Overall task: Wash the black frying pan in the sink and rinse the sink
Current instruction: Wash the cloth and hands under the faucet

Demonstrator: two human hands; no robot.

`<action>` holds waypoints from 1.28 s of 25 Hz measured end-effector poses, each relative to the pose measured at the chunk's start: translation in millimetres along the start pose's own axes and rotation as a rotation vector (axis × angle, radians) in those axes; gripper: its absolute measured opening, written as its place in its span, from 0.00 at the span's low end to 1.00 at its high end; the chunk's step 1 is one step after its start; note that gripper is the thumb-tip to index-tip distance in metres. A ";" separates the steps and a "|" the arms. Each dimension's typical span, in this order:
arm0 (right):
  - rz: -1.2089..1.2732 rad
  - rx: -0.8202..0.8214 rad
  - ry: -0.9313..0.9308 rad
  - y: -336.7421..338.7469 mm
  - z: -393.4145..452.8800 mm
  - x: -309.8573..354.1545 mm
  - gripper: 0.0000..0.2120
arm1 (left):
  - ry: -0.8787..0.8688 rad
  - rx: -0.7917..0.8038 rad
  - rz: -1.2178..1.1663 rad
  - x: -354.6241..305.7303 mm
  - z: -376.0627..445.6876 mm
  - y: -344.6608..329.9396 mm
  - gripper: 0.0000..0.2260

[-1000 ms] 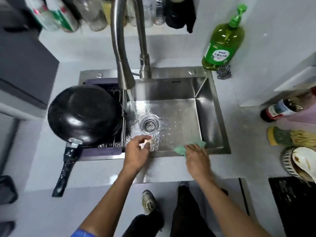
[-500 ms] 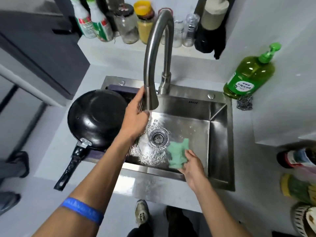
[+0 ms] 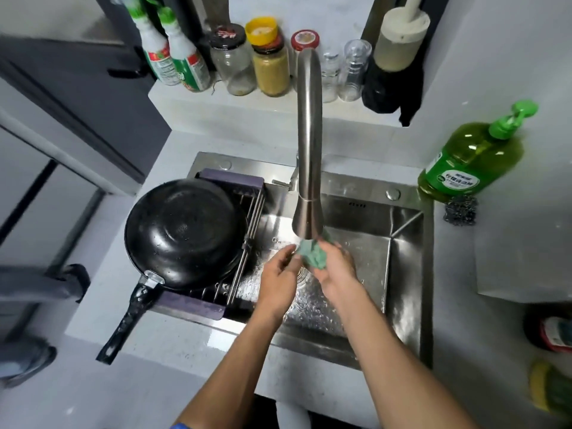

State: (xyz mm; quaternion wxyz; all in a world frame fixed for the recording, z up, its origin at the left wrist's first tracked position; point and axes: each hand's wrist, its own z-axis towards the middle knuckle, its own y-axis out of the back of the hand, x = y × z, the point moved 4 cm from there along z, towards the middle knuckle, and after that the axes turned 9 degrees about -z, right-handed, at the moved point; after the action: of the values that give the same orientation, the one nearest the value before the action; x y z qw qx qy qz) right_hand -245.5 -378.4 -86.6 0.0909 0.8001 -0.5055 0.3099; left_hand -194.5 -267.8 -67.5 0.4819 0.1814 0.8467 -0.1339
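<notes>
Both of our hands meet under the faucet head, over the middle of the sink: our right hand [image 3: 335, 270] curls its fingers round a green cloth [image 3: 313, 254], bunched up and held just below the spout, while our left hand [image 3: 278, 281] pinches the cloth's left edge with thumb and fingertips. Whether water is running onto the cloth we cannot tell; the spout hides that spot.

Around us, the pale countertop [image 3: 198, 345] frames the steel sink [image 3: 405, 292], whose floor is wet and beaded with droplets. Across the sink's left part lies a drying rack [image 3: 247, 212] with purple ends and metal bars. On it we see the black frying pan [image 3: 182, 232] resting upside down, its bottom wet, its handle [image 3: 128, 320] sticking out over the counter toward us. The curved steel faucet [image 3: 308, 144] rises from the sink's back rim and arches forward to end above our hands.

On the counter at the sink's back right corner stands a green dish soap bottle [image 3: 473, 159] with a pump top, and a steel scourer [image 3: 460, 210] lies touching its base. Along the ledge behind the faucet we see a row of jars [image 3: 272, 69] and bottles, among them two with green caps [image 3: 173, 57].
</notes>
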 end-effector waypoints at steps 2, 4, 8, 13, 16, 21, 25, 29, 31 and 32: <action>0.018 0.015 0.050 -9.0 -1.5 3.3 0.17 | 0.117 0.044 -0.127 2.2 13.6 -5.4 0.10; -0.004 0.084 0.090 -21.3 -7.4 -1.7 0.28 | 0.251 0.063 -0.308 6.9 26.2 -7.0 0.14; -0.036 -0.078 0.107 -31.3 2.8 -5.5 0.20 | 0.272 0.034 -0.292 8.4 34.1 -5.4 0.14; -0.175 -0.182 0.196 -49.4 2.3 -21.9 0.10 | 0.323 0.019 -0.422 4.4 45.9 0.4 0.17; -0.281 -0.211 0.187 -55.7 6.6 -18.8 0.15 | 0.386 0.033 -0.330 -3.4 50.5 -1.9 0.16; -0.375 -0.266 0.237 -48.8 11.8 -11.0 0.12 | 0.345 0.061 -0.402 -11.3 44.6 -17.0 0.09; -0.312 -0.373 0.204 -40.2 12.4 -8.6 0.06 | 0.336 0.024 -0.354 -13.9 48.2 -23.4 0.10; 0.185 -0.150 -0.079 -44.9 -4.0 -18.0 0.14 | 0.191 0.101 0.186 -17.3 54.0 -30.2 0.08; 0.269 -0.069 -0.131 -41.9 -8.9 -12.7 0.21 | 0.060 0.178 0.456 -19.4 59.1 -31.2 0.08; 0.217 -0.095 -0.121 -36.5 -8.4 -9.3 0.20 | -0.027 0.249 0.546 -18.9 61.3 -30.8 0.10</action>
State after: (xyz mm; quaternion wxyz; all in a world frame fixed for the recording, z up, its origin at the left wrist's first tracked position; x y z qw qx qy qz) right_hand -220.1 -350.3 -79.3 0.0637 0.7528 -0.6077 0.2448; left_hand -152.0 -323.5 -80.1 0.4853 0.4582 0.7372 -0.1048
